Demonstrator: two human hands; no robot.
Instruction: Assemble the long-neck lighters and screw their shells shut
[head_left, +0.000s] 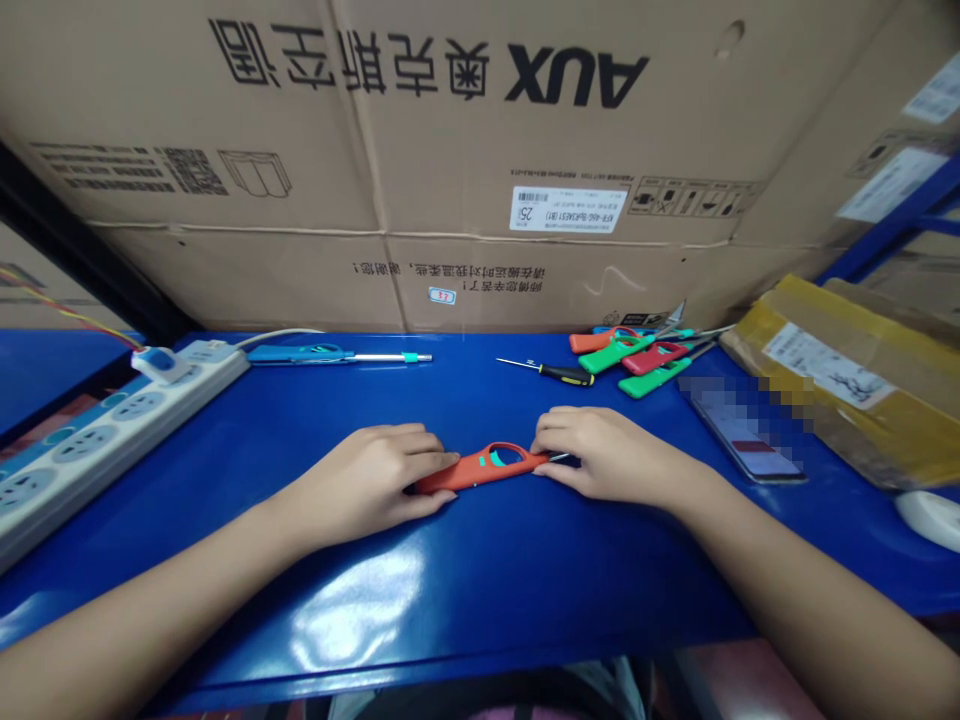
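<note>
An orange-red long-nosed lighter (471, 470) with a green trigger lies level between my hands, just over the blue tabletop (480, 580). My left hand (382, 475) pinches its handle end between thumb and fingers. Closed around the other end, where the metal tube begins, is my right hand (585, 455); most of the tube is hidden by it. Behind the hands lies a small screwdriver (568, 376) with a black and yellow handle. Farther left rests a blue lighter (300, 356) with its metal tube pointing right.
Several red, orange and green lighters (652, 382) are piled at the back right. A phone (750, 440) lies beside a yellow-taped parcel (847, 370). A white power strip (112, 440) runs along the left. A large cardboard box (450, 150) walls off the back.
</note>
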